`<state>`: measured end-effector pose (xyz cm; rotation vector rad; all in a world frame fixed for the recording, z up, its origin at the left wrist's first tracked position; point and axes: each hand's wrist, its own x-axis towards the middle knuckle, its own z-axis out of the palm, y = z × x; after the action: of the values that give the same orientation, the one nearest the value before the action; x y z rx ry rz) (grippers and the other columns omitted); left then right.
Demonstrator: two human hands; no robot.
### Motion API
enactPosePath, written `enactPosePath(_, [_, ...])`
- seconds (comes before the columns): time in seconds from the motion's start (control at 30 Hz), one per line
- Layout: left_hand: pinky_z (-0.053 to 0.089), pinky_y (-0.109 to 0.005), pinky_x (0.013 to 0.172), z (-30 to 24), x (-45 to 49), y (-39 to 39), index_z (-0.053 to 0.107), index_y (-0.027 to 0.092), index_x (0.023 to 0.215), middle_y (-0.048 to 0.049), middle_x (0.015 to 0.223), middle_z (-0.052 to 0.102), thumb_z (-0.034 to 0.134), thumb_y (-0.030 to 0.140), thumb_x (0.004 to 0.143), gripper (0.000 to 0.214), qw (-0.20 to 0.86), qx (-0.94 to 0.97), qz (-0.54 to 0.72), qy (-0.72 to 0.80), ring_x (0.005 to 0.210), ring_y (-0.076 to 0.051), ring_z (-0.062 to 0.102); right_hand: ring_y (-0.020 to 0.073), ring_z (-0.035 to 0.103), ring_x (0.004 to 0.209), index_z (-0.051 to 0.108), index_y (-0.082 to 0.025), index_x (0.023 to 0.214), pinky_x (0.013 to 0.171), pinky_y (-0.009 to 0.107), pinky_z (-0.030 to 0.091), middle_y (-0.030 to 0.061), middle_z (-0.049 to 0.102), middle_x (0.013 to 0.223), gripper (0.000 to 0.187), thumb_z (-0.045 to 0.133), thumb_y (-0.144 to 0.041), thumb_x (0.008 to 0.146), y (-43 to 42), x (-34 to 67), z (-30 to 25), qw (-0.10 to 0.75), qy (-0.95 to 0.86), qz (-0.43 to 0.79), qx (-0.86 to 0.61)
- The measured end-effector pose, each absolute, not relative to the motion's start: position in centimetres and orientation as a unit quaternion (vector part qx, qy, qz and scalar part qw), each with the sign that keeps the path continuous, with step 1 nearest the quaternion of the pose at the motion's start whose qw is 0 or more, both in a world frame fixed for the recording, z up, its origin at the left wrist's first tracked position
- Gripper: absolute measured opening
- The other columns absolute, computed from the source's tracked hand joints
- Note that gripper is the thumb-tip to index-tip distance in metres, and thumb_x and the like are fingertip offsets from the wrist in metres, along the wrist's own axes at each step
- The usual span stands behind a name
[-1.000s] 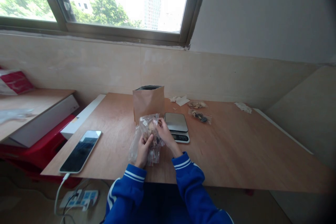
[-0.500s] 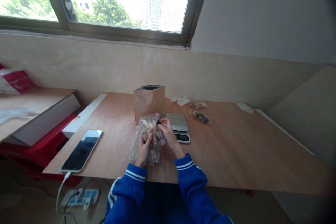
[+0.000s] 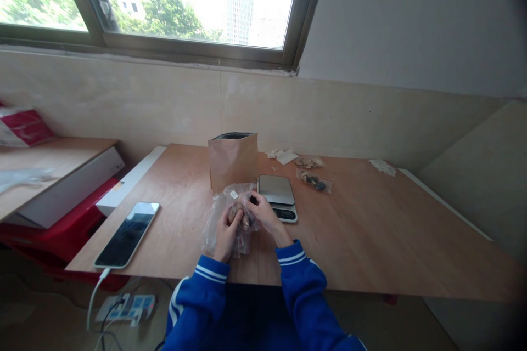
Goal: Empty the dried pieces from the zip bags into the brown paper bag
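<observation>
Standing behind clear bags (image 3: pixel 214 226), pouch (image 3: pixel 233 162), scale (image 3: pixel 276 190) alongside

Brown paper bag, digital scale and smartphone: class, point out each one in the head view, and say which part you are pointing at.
Brown paper bag (image 3: pixel 233 162): head view, front face.
Digital scale (image 3: pixel 276 193): head view, metal plate.
Smartphone (image 3: pixel 127 237): head view, dark screen.

Beyond the fingers (image 3: pixel 236 220), the window (image 3: pixel 189 5) glares white, lighting everything. Left of them, the phone (image 3: pixel 127 237) catches a pale reflection; below, the floor (image 3: pixel 370 321) is dim. Far right, the corners are dark, blurred.
</observation>
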<state>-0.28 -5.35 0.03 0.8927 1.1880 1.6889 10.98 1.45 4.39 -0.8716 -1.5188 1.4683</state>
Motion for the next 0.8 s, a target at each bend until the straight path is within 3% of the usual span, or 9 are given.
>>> enactPosePath(0.23, [0.05, -0.031, 0.082, 0.0, -0.3, -5.2, 0.065, 0.016, 0.107, -0.0066, 0.095, 0.072, 0.075, 0.042, 0.072, 0.045, 0.449, 0.32, 0.677, 0.487, 0.09, -0.021, 0.067, 0.0179, 0.057, 0.082, 0.062, -0.017, 0.087, 0.077, 0.03, 0.047, 0.0032, 0.063, 0.086, 0.031, 0.069, -0.045, 0.074, 1.3, 10.4, 4.0, 0.486, -0.557, 0.553, -0.384])
enactPosePath(0.47, [0.05, -0.03, 0.081, -1.0, -0.7, -4.8, 0.066, 0.016, 0.103, -0.0062, 0.097, 0.071, 0.072, 0.046, 0.074, 0.042, 0.453, 0.246, 0.72, 0.464, 0.09, -0.019, 0.066, 0.0176, 0.059, 0.084, 0.06, -0.018, 0.091, 0.08, 0.031, 0.048, 0.0042, 0.064, 0.091, 0.034, 0.069, -0.048, 0.076, 1.5, 11.1, 5.6, 0.584, -0.499, 0.507, -0.391])
enactPosePath(0.7, [0.048, -0.027, 0.073, -1.2, -0.8, -4.7, 0.065, 0.016, 0.094, -0.0018, 0.083, 0.069, 0.074, 0.05, 0.069, 0.043, 0.442, 0.237, 0.72, 0.479, 0.077, -0.016, 0.065, 0.017, 0.058, 0.086, 0.058, -0.02, 0.092, 0.084, 0.031, 0.046, 0.004, 0.063, 0.09, 0.027, 0.059, -0.047, 0.087, 6.8, 10.6, 14.8, 0.653, -0.632, 0.274, -0.315])
enactPosePath(0.8, [0.048, -0.026, 0.07, -0.9, -0.8, -4.9, 0.065, 0.016, 0.093, -0.0003, 0.078, 0.068, 0.074, 0.051, 0.069, 0.043, 0.442, 0.247, 0.714, 0.484, 0.073, -0.015, 0.064, 0.0167, 0.057, 0.087, 0.056, -0.02, 0.094, 0.086, 0.03, 0.045, 0.0038, 0.061, 0.092, 0.024, 0.054, -0.044, 0.091, 10.5, 8.5, 19.2, 0.64, -0.704, 0.18, -0.251])
